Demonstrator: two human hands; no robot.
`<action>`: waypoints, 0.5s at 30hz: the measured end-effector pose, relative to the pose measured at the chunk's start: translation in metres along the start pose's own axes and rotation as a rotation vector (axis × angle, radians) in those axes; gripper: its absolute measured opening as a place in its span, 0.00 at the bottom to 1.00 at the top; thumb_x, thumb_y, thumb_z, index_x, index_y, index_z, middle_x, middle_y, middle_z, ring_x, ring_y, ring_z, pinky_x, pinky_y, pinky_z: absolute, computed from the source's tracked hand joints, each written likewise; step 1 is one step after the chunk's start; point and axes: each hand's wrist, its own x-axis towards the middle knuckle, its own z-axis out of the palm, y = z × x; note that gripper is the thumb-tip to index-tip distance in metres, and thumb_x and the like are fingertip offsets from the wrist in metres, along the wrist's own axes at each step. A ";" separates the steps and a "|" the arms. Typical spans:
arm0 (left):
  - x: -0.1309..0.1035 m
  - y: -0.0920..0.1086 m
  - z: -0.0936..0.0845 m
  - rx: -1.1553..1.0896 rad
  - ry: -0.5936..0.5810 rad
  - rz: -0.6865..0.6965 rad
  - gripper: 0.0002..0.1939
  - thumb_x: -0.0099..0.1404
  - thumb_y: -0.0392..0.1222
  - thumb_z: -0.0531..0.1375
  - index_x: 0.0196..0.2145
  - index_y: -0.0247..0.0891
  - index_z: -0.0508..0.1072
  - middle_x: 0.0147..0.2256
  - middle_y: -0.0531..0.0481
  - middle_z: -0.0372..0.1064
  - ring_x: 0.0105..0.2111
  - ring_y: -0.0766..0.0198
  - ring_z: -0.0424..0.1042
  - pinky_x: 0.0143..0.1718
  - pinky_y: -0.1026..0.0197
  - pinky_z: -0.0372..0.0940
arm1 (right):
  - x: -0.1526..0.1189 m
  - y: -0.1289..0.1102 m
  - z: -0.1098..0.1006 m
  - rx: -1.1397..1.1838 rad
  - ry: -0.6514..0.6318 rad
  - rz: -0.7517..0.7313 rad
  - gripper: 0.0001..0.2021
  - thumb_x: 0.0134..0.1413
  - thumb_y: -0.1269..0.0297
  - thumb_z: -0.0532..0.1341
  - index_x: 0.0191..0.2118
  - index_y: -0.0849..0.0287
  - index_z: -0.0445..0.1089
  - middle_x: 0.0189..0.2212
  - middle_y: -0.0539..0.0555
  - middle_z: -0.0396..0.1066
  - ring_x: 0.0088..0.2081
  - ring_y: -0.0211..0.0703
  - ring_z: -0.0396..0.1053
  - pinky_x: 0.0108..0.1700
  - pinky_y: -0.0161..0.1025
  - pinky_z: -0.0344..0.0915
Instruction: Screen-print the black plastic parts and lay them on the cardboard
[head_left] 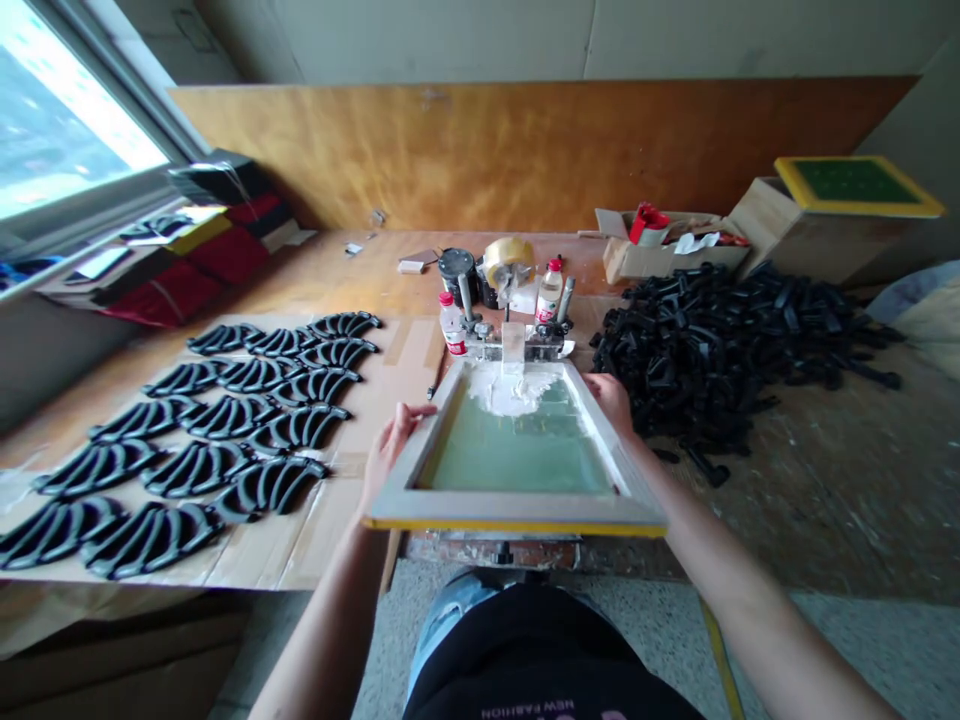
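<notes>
A screen-printing frame [532, 507] with a pale green mesh tilts up toward me, its far end at a metal clamp [487, 347]. White ink [517, 392] lies on the far part of the mesh, beside a clear upright plate [514, 345]. My left hand [394, 440] is at the frame's left rail, its wrist partly behind the near corner. Its visible fingers are bent together, the tips close to the rail. My right hand [611, 398] is at the right rail, fingers curled inward and partly covered. Whatever either hand grips is hidden by the frame.
Rows of black curved, ribbed parts [229, 415] lie on cardboard at left. At right is a heap of black parts [675, 350]. Behind the clamp stand two red-capped bottles [550, 292], tape [510, 258] and a black jar [456, 268]. Boxes [675, 260] sit far right.
</notes>
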 end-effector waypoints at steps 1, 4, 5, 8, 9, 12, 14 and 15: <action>-0.006 -0.014 -0.003 0.025 -0.051 -0.063 0.33 0.57 0.70 0.57 0.42 0.36 0.77 0.32 0.48 0.75 0.29 0.61 0.71 0.27 0.63 0.64 | 0.010 0.001 -0.006 0.008 0.063 0.037 0.19 0.63 0.63 0.52 0.54 0.61 0.71 0.47 0.62 0.72 0.48 0.53 0.69 0.54 0.53 0.65; -0.014 -0.060 -0.004 0.022 -0.161 -0.196 0.39 0.54 0.65 0.62 0.56 0.37 0.71 0.30 0.50 0.74 0.28 0.62 0.71 0.27 0.63 0.63 | 0.039 -0.022 -0.005 0.059 0.164 -0.079 0.24 0.58 0.64 0.60 0.60 0.60 0.65 0.58 0.64 0.63 0.57 0.55 0.63 0.61 0.55 0.59; -0.013 -0.073 -0.002 0.013 -0.181 -0.218 0.41 0.54 0.64 0.63 0.59 0.36 0.67 0.29 0.51 0.73 0.28 0.62 0.70 0.28 0.63 0.63 | 0.047 -0.035 0.001 0.056 0.146 -0.162 0.28 0.55 0.65 0.64 0.61 0.59 0.63 0.60 0.63 0.60 0.59 0.55 0.60 0.63 0.54 0.57; -0.008 -0.099 0.004 0.035 -0.193 -0.220 0.43 0.54 0.63 0.62 0.62 0.35 0.64 0.30 0.50 0.74 0.30 0.60 0.72 0.30 0.63 0.64 | 0.067 -0.072 0.025 -0.047 -0.036 -0.298 0.27 0.52 0.69 0.67 0.58 0.61 0.65 0.56 0.62 0.64 0.57 0.53 0.62 0.60 0.49 0.60; -0.006 -0.104 0.006 0.051 -0.189 -0.220 0.43 0.55 0.63 0.62 0.61 0.35 0.65 0.32 0.49 0.75 0.31 0.60 0.72 0.30 0.62 0.64 | 0.070 -0.080 0.033 -0.096 -0.107 -0.292 0.22 0.52 0.70 0.66 0.54 0.62 0.67 0.51 0.62 0.68 0.53 0.52 0.64 0.57 0.47 0.63; -0.002 -0.111 0.005 0.094 -0.199 -0.233 0.40 0.56 0.63 0.61 0.60 0.36 0.66 0.35 0.47 0.76 0.33 0.59 0.73 0.32 0.61 0.66 | 0.062 -0.089 0.048 -0.215 -0.259 -0.271 0.06 0.55 0.72 0.63 0.40 0.63 0.72 0.38 0.58 0.72 0.43 0.48 0.67 0.48 0.43 0.65; 0.000 -0.115 0.003 0.107 -0.209 -0.243 0.39 0.58 0.62 0.60 0.60 0.36 0.66 0.37 0.46 0.76 0.34 0.58 0.74 0.33 0.61 0.67 | 0.044 -0.088 0.047 -0.232 -0.301 -0.345 0.03 0.55 0.74 0.61 0.35 0.62 0.71 0.35 0.57 0.72 0.41 0.47 0.67 0.46 0.41 0.64; 0.000 -0.117 0.002 0.109 -0.209 -0.244 0.38 0.58 0.62 0.60 0.60 0.36 0.66 0.38 0.46 0.76 0.36 0.57 0.75 0.34 0.60 0.67 | 0.033 -0.087 0.043 -0.219 -0.318 -0.407 0.05 0.54 0.76 0.60 0.34 0.62 0.71 0.35 0.57 0.72 0.41 0.46 0.67 0.46 0.40 0.63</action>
